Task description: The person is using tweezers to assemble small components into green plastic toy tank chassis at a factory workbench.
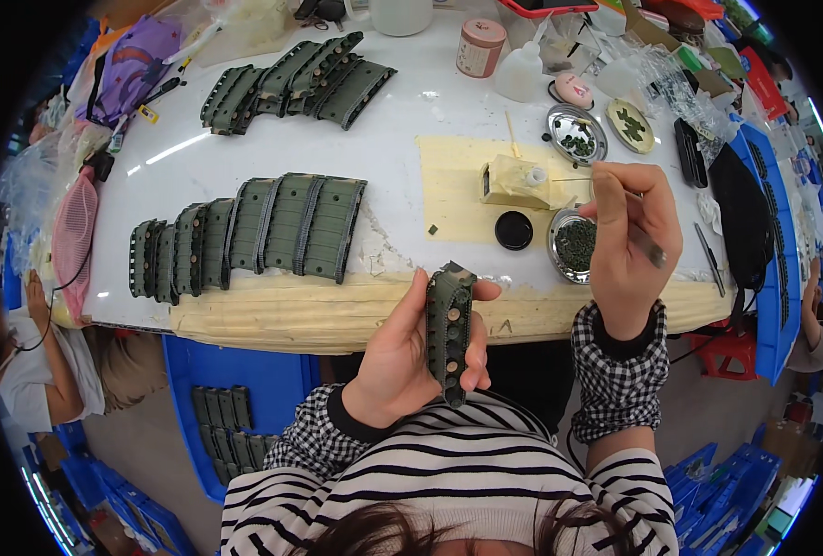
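The left hand (388, 375) holds a long, dark green, moulded piece with round copper-coloured studs (449, 334) above the near edge of the white surface (393, 125). The piece stands lengthwise, its studded side in view, between the thumb on its left and the bent fingers on its right; its upper end rises between thumb and forefinger, and its lower end reaches down past the fingers, before the striped top.

The right hand (629, 250), raised over the right part of the surface, has its thumb and forefinger pinched narrowly on a thin, dark, needle-like tool (574, 180). The tool points left, near a cream, tape-wrapped box with a white nozzle (509, 190); whether they touch, I cannot tell. Just beside this hand is a round metal dish (553, 262) of small dark green bits, with a round black lid (513, 231) to its left. The studded piece is well apart from the tool's tip.
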Demonstrator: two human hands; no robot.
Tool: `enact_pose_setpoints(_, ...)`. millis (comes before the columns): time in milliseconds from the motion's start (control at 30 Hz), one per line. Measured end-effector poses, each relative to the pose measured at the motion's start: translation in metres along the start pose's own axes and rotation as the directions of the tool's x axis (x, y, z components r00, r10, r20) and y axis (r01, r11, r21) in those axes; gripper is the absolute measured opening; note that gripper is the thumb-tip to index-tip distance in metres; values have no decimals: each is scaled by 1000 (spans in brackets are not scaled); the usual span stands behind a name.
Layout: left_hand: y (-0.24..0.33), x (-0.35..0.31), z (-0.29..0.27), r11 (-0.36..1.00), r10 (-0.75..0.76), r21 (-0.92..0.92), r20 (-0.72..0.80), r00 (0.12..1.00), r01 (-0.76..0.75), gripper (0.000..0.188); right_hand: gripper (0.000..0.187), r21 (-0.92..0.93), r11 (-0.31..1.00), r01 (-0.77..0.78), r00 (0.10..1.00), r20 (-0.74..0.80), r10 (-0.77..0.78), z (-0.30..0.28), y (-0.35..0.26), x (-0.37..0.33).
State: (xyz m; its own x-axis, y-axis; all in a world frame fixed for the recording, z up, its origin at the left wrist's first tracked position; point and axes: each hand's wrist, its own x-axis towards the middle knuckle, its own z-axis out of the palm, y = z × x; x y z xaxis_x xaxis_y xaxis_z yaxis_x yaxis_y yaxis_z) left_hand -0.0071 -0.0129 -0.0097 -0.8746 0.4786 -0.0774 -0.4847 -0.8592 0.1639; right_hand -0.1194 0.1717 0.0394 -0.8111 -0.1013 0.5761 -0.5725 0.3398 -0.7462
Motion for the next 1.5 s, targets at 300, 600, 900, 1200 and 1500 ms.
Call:
enact_pose_setpoints(300,3,0,0,1000,7,2,-11,1000,-7,68,23,-329,932,153,981,162,-103,8,3,6)
enact_pose_setpoints(600,3,-15,15,840,166,540,-164,972,-52,52,26,24,980,198,910,368,-193,-31,-38,-19)
enact_pose_setpoints(900,12,-18,17,935,21,354,-110,994,19,43,42,107,909,402,746,537,-393,-45,-53,-6)
enact_pose_setpoints(1200,11,-17,21,930,8,365,-128,992,40,43,37,92,888,451,727,539,-425,-34,-53,-6)
enact_pose_setpoints(1500,12,-17,20,933,1,356,-164,986,58,42,36,88,871,484,706,548,-448,-30,-50,-5)
